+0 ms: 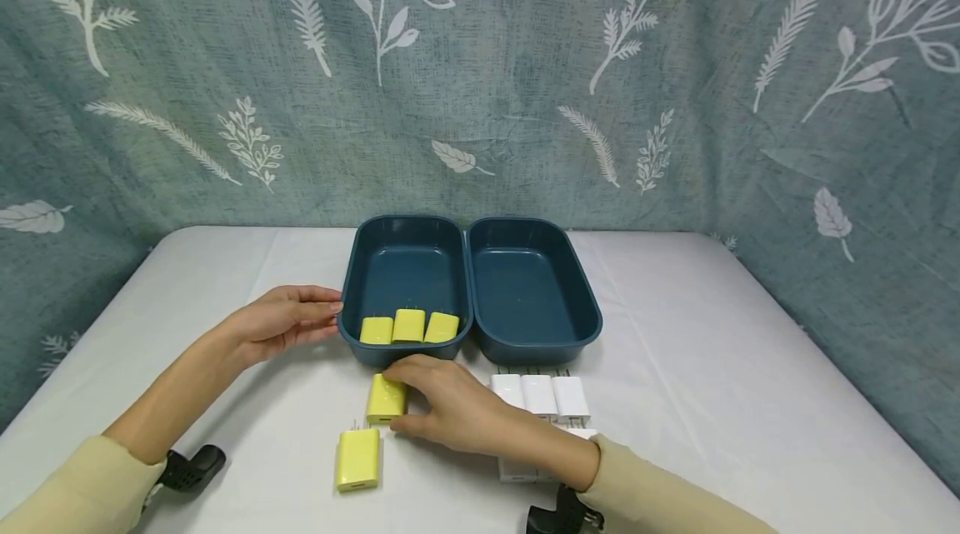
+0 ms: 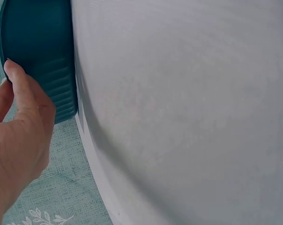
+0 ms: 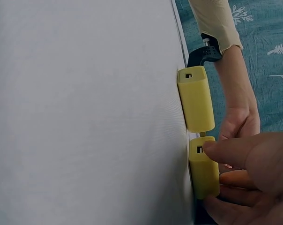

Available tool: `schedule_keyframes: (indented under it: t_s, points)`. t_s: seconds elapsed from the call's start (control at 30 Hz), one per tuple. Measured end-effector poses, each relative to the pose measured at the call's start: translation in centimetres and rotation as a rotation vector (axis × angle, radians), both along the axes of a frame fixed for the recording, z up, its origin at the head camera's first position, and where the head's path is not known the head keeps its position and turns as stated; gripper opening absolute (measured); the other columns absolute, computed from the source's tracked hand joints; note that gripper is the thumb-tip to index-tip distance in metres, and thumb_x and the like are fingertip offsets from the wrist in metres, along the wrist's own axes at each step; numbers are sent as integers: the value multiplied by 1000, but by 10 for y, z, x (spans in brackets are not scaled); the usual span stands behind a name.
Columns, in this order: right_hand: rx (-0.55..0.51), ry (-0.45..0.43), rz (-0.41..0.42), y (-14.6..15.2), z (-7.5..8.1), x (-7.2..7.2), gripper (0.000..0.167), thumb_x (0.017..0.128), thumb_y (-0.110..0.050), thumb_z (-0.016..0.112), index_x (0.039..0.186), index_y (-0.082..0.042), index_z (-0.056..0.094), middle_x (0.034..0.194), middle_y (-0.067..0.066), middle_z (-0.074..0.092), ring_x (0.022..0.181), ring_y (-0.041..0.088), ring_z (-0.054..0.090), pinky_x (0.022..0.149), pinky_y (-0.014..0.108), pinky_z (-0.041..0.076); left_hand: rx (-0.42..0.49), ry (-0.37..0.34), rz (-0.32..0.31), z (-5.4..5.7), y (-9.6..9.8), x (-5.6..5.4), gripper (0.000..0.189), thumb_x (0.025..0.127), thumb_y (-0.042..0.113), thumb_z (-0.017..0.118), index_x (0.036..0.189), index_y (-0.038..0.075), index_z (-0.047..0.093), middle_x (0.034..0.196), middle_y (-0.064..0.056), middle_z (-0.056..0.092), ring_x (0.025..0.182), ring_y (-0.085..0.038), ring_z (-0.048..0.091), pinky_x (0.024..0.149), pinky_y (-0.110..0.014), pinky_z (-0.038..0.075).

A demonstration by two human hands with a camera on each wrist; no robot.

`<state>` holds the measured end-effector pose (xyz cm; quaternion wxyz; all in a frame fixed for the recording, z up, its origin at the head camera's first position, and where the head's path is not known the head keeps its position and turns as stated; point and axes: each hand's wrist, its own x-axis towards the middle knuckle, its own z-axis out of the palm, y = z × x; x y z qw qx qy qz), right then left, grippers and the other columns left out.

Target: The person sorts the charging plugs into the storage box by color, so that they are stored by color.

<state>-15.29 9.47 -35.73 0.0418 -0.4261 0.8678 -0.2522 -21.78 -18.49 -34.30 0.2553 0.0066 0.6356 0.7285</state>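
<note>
My left hand (image 1: 288,320) holds the left dark blue container (image 1: 408,236) at the rim of its left side; in the left wrist view its fingertips (image 2: 11,65) are right at that rim. Three yellow charger plugs (image 1: 408,326) sit in the near end of this container. Just in front of it, my right hand (image 1: 453,405) pinches another yellow charger plug (image 1: 386,401) end to end, the thumb (image 3: 216,151) by its port. Nearer to me lies one more yellow plug (image 1: 357,461), standing apart from the fingers, prongs pointing away.
A second dark blue container (image 1: 528,284), with nothing in it, stands against the first on the right. Several white charger plugs (image 1: 537,396) lie in rows in front of it, partly hidden by my right forearm. A patterned green curtain (image 1: 510,142) hangs behind the white-covered table (image 1: 675,401).
</note>
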Motion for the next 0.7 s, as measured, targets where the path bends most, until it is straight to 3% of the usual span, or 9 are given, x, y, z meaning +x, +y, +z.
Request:
schedule_keyframes:
  t_s: [0.7]
  points:
    - [-44,-1,-11,0,-3,0,47,88,-18,79,130,-5,63,126,0,64,118,6,55,101,20,45,3,17,-13,1,2,2,48,101,3,55,140,-16,32,103,-7,66,90,-13,69,85,-26,58]
